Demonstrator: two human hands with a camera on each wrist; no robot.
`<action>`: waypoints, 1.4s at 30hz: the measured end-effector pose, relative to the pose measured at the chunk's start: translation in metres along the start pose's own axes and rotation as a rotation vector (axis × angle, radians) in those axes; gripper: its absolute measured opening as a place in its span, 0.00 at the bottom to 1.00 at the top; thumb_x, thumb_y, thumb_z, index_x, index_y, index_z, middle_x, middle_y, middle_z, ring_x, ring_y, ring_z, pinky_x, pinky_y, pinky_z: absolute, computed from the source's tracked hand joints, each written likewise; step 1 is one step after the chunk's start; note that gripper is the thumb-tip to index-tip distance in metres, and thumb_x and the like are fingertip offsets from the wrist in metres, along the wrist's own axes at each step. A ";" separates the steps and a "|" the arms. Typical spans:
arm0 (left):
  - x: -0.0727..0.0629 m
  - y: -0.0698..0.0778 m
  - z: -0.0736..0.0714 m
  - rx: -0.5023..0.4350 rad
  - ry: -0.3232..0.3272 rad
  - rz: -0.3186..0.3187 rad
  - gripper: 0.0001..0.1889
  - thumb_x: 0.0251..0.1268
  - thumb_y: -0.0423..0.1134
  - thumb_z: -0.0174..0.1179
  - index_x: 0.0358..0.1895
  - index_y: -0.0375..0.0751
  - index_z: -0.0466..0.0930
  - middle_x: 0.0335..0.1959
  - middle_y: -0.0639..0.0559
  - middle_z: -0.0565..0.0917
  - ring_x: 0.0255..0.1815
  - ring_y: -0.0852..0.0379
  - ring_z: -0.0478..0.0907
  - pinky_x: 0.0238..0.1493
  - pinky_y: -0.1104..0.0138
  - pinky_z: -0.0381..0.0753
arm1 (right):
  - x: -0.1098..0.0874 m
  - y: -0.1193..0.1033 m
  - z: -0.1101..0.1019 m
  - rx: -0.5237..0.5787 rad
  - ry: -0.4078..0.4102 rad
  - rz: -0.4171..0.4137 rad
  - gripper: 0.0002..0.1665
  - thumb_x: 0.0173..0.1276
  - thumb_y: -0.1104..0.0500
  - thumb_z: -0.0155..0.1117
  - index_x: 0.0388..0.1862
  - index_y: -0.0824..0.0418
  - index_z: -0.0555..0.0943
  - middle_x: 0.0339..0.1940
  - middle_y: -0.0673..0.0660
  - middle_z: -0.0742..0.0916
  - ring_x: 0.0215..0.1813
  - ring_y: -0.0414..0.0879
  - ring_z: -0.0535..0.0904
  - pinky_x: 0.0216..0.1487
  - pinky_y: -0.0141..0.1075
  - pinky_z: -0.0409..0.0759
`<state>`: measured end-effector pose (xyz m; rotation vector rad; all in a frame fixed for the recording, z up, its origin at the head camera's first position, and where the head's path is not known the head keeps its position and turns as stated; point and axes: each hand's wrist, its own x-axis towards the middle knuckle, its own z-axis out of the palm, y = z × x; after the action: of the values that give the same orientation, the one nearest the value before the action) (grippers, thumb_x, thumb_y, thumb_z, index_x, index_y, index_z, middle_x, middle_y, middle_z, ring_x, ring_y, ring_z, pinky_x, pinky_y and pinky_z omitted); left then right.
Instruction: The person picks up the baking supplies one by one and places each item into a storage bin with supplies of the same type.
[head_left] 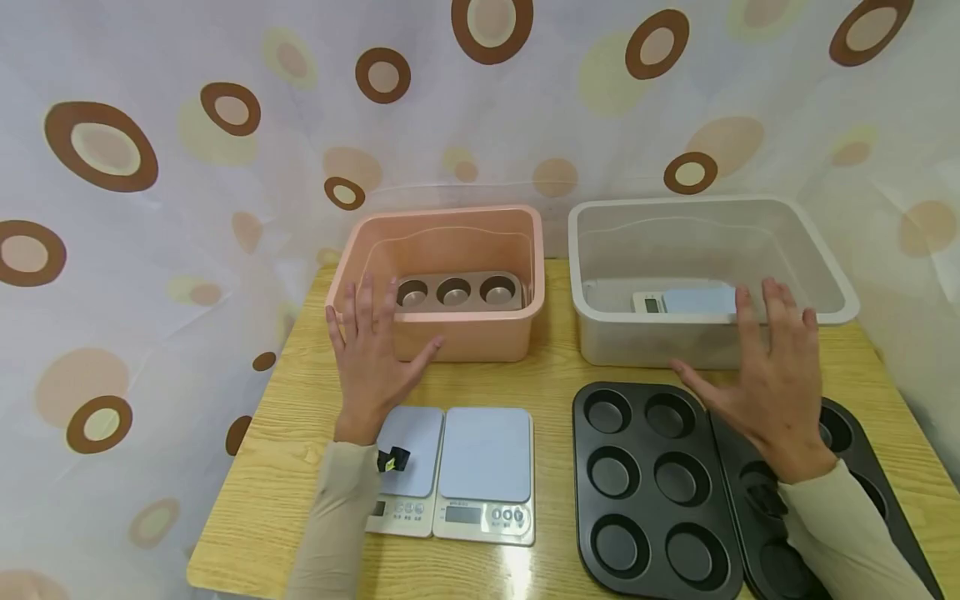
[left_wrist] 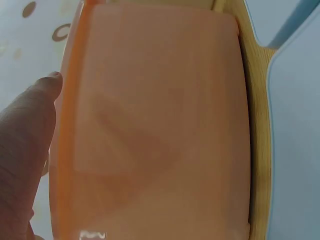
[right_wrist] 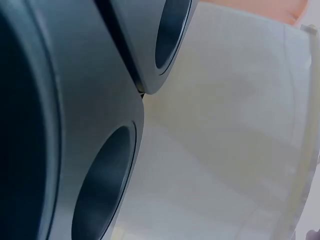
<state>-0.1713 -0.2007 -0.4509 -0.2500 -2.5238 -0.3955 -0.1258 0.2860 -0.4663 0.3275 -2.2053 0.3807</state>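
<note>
My left hand (head_left: pixel 372 358) is spread at the front left of the pink bin (head_left: pixel 465 340), its fingers overlapping the rim in the head view. Inside that bin lies a muffin pan (head_left: pixel 457 317) with three cups showing. Over the front of the white bin (head_left: pixel 652 343) my right hand (head_left: pixel 780 379) spreads its fingers, holding nothing. A kitchen scale (head_left: pixel 697 300) with a blue-grey top lies in the white bin, partly hidden by the fingers. In the left wrist view, a finger (left_wrist: pixel 42 95) lies beside the edge of the pink bin (left_wrist: pixel 160 120).
Two kitchen scales stand side by side at the front, the left one (head_left: pixel 408 475) partly under my forearm, the right one (head_left: pixel 486 467) in full view. Two dark muffin pans lie at the right, one (head_left: pixel 648 483) beside the other (head_left: pixel 832 458). A dotted curtain (head_left: pixel 480 125) hangs behind the wooden table (head_left: pixel 292 467).
</note>
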 end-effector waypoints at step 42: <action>-0.017 -0.042 -0.003 0.005 0.015 -0.178 0.50 0.70 0.71 0.59 0.89 0.53 0.56 0.92 0.41 0.52 0.92 0.34 0.45 0.87 0.29 0.42 | -0.078 0.048 -0.080 0.102 -0.487 0.464 0.56 0.73 0.48 0.75 0.90 0.64 0.58 0.80 0.84 0.65 0.75 0.85 0.61 0.67 0.82 0.60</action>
<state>-0.1665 -0.2427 -0.4681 -0.0204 -2.5401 -0.4583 -0.0392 0.3686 -0.4878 -0.0563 -2.7464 0.7280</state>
